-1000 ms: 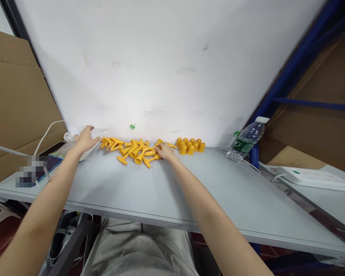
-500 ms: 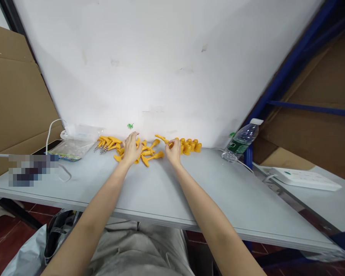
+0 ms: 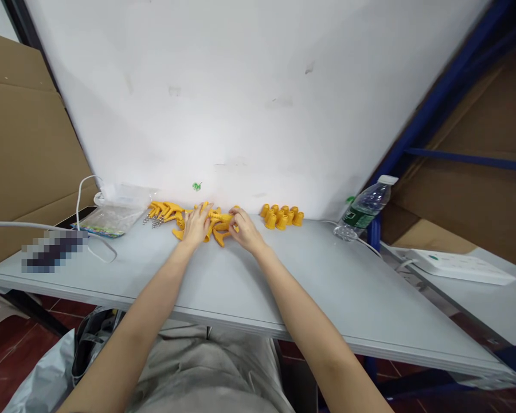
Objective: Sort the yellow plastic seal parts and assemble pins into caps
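Observation:
A heap of yellow plastic stemmed pieces (image 3: 218,222) lies at the far edge of the grey table (image 3: 241,281), against the white wall. My left hand (image 3: 196,225) rests on the heap's left side with its fingers stretched over the pieces. My right hand (image 3: 243,227) is at the heap's right side, fingers curled round one yellow piece. A cluster of small yellow cup-shaped pieces (image 3: 282,217) stands just right of my right hand. More yellow pieces with metal chains (image 3: 161,211) lie left of my left hand.
A clear plastic bag (image 3: 112,215) and a white cable (image 3: 83,189) lie at the far left beside a blurred flat device (image 3: 54,252). A water bottle (image 3: 363,209) lies at the right. A white power strip (image 3: 456,265) sits on the neighbouring table. Cardboard stands at the left.
My left hand came from the plastic bag to the yellow heap. My right hand lifted a long yellow piece, then came back down onto the heap's right side.

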A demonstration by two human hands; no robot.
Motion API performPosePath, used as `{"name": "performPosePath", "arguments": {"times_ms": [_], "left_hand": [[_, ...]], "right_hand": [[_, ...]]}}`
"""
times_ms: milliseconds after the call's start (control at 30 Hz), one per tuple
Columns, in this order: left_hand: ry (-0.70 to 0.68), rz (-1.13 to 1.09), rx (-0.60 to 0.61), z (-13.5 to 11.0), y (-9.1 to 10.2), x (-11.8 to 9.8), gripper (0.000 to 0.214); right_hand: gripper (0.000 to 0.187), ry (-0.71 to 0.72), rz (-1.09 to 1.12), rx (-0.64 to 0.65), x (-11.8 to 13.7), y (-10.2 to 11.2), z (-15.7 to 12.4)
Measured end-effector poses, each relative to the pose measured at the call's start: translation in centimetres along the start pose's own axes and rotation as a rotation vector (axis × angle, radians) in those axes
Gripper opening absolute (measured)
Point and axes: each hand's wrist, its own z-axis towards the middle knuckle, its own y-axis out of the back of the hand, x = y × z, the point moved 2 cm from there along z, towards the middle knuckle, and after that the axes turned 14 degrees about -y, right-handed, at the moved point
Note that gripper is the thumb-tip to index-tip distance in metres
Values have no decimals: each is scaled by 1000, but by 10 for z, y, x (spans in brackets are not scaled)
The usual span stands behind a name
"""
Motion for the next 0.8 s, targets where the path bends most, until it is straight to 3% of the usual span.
{"name": "performPosePath", "arguments": {"times_ms": [167, 333, 500, 667, 800], "left_hand": [[17, -72, -7, 0, 4, -6, 46], [48, -32, 7, 0, 9, -12, 44], [98, -14, 50, 0, 9, -15, 44], [146, 0, 58, 1, 9, -17, 43], [142, -3, 52, 0, 10, -16, 42]], "right_hand": [[7, -59, -148, 21, -5, -2, -3], [30, -151, -320, 73, -4, -6, -2], [24, -223, -481, 119, -1, -6, 0], [22, -213, -503, 51, -2, -3, -1], [31, -148, -487, 69, -1, -3, -2]]}}
